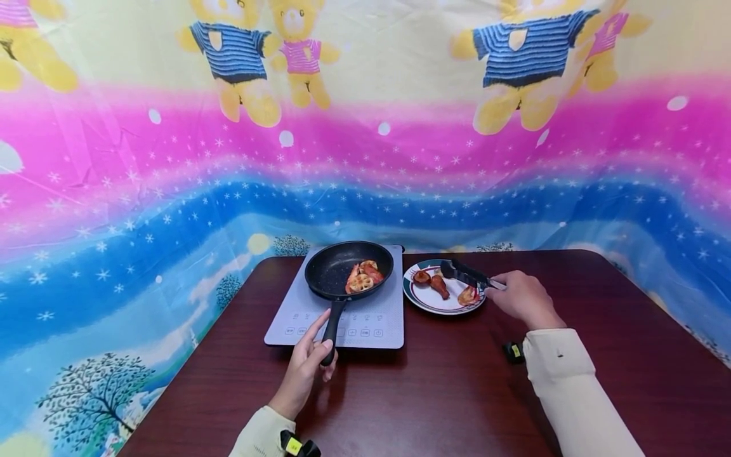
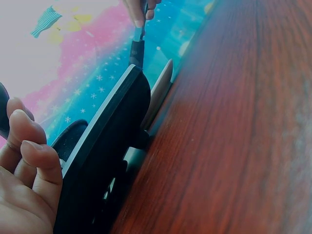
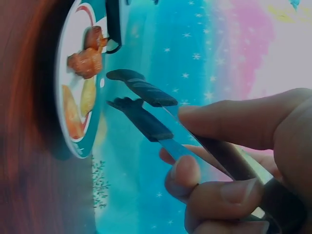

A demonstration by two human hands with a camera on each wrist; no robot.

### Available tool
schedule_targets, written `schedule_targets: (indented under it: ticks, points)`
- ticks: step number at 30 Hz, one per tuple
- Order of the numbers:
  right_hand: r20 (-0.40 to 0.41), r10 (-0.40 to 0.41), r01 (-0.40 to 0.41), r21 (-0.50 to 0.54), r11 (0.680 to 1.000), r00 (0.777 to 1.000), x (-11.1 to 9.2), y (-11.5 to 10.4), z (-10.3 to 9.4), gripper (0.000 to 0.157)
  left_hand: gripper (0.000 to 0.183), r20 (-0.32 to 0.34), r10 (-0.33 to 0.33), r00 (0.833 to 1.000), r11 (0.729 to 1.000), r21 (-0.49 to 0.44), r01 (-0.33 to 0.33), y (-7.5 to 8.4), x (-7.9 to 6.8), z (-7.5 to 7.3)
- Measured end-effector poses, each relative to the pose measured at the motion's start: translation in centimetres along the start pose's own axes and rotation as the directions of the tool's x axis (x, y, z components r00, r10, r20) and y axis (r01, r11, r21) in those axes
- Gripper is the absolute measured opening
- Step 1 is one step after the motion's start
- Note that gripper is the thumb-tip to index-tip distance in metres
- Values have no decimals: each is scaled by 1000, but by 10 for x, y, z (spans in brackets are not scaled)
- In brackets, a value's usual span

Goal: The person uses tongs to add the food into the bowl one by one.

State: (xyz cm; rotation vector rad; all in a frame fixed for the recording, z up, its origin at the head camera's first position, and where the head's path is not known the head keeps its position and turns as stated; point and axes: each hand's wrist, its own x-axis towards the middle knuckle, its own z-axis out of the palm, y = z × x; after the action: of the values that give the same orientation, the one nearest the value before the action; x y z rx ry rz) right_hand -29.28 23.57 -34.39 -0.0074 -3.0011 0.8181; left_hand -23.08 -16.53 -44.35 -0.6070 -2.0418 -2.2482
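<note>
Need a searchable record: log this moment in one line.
pan: on cooktop | left hand: holds pan's handle | right hand: holds parted tongs over plate | food: in pan, on plate

The frying pan (image 1: 328, 273) and tong tips (image 3: 151, 91) are showing black, the table (image 1: 445, 381) reddish brown. Green and red bands (image 3: 87, 145) are ringing the white plate (image 1: 422, 296). White snowflakes (image 1: 37, 278) are speckling the pink-and-blue backdrop (image 1: 342, 152).
</note>
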Motion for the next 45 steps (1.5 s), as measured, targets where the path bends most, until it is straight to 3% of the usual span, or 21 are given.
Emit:
schedule_targets:
  ticks: [7,17,25,32,38,45]
  points:
    - [-32,1,0,39,999,999,13,14,18,53,54,-2,3,1000,1000,-7,-3,-1,0,0]
    - [0,5,-5,59,998,1000,24,27,37,55,54,1,-4,1000,1000,-1,4,0,0,0]
    - [38,3,-2,-24,1000,999,16,26,24,51,54,-1,-6,1000,1000,-2,6,-1,0,0]
    - [124,21,-23,16,1000,992,12,21,16,38,54,-8,-3,1000,1000,4,3,-1,0,0]
    - [86,-22,24,-17,1000,996,21,25,31,51,54,-2,1,1000,1000,-2,-1,-2,-1,0]
    - [93,-16,17,-8,1000,996,26,28,42,55,55,6,31,999,999,4,-31,-4,1,-1]
